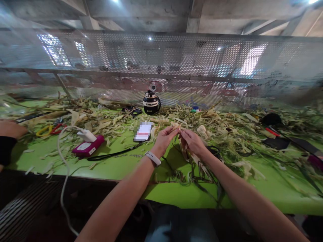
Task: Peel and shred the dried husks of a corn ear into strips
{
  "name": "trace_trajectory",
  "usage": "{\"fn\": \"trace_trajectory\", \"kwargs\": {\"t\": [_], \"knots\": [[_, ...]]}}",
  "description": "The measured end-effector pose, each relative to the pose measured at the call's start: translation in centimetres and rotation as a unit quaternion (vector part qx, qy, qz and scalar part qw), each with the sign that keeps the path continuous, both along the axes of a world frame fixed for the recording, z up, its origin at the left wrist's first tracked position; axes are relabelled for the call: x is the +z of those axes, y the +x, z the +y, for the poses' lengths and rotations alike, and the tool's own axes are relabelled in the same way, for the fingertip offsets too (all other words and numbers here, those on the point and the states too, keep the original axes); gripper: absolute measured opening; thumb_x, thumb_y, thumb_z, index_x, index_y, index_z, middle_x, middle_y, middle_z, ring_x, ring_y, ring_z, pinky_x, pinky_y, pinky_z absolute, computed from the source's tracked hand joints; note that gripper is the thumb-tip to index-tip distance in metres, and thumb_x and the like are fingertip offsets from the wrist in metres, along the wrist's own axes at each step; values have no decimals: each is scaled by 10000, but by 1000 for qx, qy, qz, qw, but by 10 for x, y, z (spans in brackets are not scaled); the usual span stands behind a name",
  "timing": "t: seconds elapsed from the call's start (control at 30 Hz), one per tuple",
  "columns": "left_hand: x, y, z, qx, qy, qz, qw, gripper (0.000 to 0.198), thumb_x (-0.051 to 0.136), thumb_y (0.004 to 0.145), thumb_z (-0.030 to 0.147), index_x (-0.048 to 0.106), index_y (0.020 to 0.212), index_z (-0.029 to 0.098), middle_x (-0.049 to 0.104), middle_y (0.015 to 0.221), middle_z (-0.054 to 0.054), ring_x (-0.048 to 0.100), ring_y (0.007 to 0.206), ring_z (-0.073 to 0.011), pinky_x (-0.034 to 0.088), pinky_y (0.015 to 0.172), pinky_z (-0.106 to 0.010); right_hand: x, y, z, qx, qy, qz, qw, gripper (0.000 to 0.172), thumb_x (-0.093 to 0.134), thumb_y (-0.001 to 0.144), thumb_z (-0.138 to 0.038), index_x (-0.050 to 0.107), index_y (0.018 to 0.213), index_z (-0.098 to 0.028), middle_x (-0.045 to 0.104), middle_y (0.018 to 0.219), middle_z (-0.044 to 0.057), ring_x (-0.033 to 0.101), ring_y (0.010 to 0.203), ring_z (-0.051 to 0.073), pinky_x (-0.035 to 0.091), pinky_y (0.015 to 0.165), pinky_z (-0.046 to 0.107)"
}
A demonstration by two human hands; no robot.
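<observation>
My left hand [164, 138], with a pale band on the wrist, is closed in a pinch on strips of dried husk [185, 148]. Close to it on the right, my right hand [193, 141] pinches the same husk, and the fingertips of both hands nearly meet. Long pale and green strands hang below my right hand over the table's front part. A phone [143, 131] with a lit screen lies just left of my left hand. Loose husk scraps [227, 126] spread behind and to the right of my hands.
On the green table [116, 168] stand a black bottle [150, 102] and a magenta power block [88, 146] with a white plug and cable. Scissors [51, 129] lie at left, near another person's hand [11, 129]. A perforated screen [171, 60] rises behind.
</observation>
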State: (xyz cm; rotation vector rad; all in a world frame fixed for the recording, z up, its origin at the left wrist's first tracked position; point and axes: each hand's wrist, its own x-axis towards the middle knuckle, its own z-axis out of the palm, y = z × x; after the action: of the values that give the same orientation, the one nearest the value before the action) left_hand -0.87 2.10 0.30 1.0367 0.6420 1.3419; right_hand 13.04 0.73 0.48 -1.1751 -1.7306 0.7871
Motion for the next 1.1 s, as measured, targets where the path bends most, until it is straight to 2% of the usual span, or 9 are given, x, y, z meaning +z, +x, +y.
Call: {"fn": "trace_trajectory", "kwargs": {"t": [0.17,0.33,0.5,0.63,0.8,0.97,1.1], "knots": [[-1,-1,0,-12,13,11,1000,249,794,575,283,719,765,139,704,784,-33,604,752,-125,445,760,-252,-2,-4,1,23,-49,94,994,252,487,790,-393,455,627,-203,457,495,-55,381,388,80,309,387,214],[-1,-1,-1,-20,33,20,999,239,786,591,281,712,772,144,706,792,-29,610,782,-130,448,794,-259,4,-4,-3,13,-46,99,994,251,480,766,-369,477,589,-190,470,477,-46,387,367,72,318,374,211],[0,0,-2,-2,26,29,999,252,790,576,298,709,760,146,700,767,-21,597,754,-128,450,756,-253,4,-5,-3,24,-70,91,993,295,402,825,-402,505,649,-189,547,529,-5,460,398,105,373,394,238],[-2,1,1,-10,12,8,1000,283,807,547,296,705,761,141,699,785,-24,592,737,-114,446,753,-243,-3,-6,0,28,-66,100,992,232,449,825,-405,510,743,-197,554,581,-19,453,410,102,365,391,233],[-4,1,2,-25,7,5,1000,303,811,535,289,696,771,138,702,807,-26,604,752,-116,450,768,-244,-3,-7,0,32,-53,95,994,195,482,794,-383,482,723,-201,526,573,-40,413,379,79,323,367,215],[-4,-3,7,26,-37,-27,999,380,831,494,261,651,801,130,702,766,-23,625,747,-125,441,801,-270,3,-8,-5,8,-2,92,996,213,465,791,-356,476,651,-196,456,497,-56,377,380,71,307,382,209],[-3,-7,9,26,-54,-57,997,391,839,476,235,631,790,131,687,721,-14,628,751,-126,440,803,-272,3,-9,-6,0,2,96,995,212,469,789,-356,475,651,-194,459,490,-59,381,379,69,312,387,206]]}}
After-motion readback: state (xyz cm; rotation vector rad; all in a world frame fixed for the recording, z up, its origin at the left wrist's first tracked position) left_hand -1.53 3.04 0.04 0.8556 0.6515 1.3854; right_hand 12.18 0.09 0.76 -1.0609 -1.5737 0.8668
